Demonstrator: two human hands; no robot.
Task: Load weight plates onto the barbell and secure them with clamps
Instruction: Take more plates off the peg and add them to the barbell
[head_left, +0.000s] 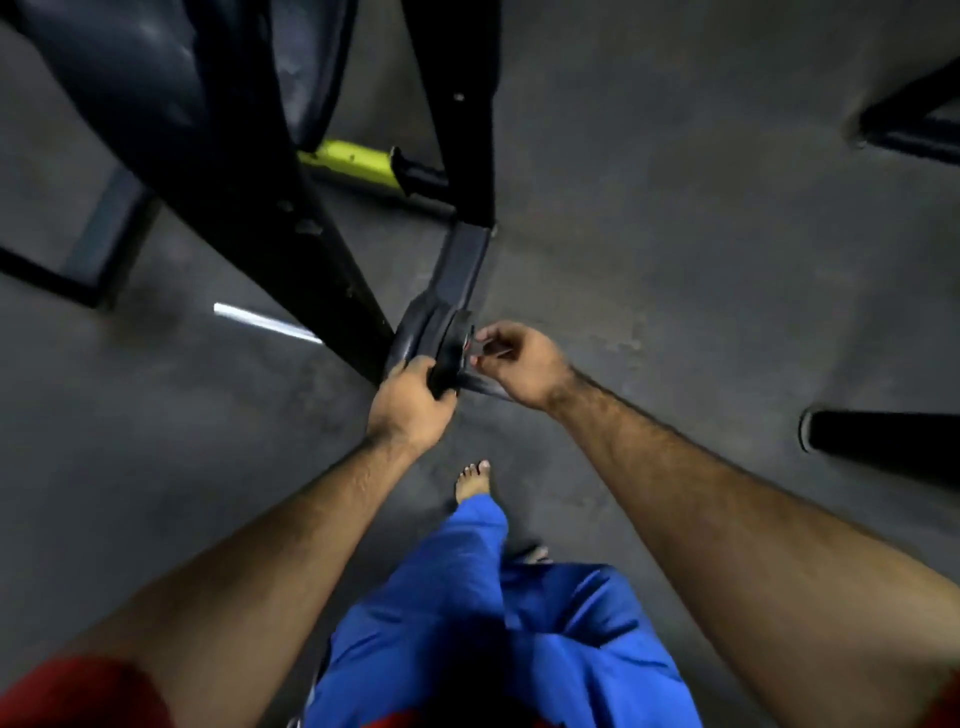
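A small black weight plate (415, 332) sits on the barbell sleeve (480, 387), whose dark end juts toward me at frame centre. Against the plate's outer face is a black clamp (453, 345) with a small red mark. My left hand (408, 402) grips the lower edge of the plate and clamp. From the other side, my right hand (519, 364) pinches the clamp's lever with its fingertips, over the sleeve. A bright strip of the bar's shaft (265, 322) shows left of the rack post. The image is blurred.
A black rack frame (291, 197) with slanted posts fills the upper left, with a yellow-green part (353, 163) behind it. Dark equipment ends stick in at the right edge (883, 441) and upper right (914, 124). Grey floor lies all around; my bare foot (472, 480) stands below the hands.
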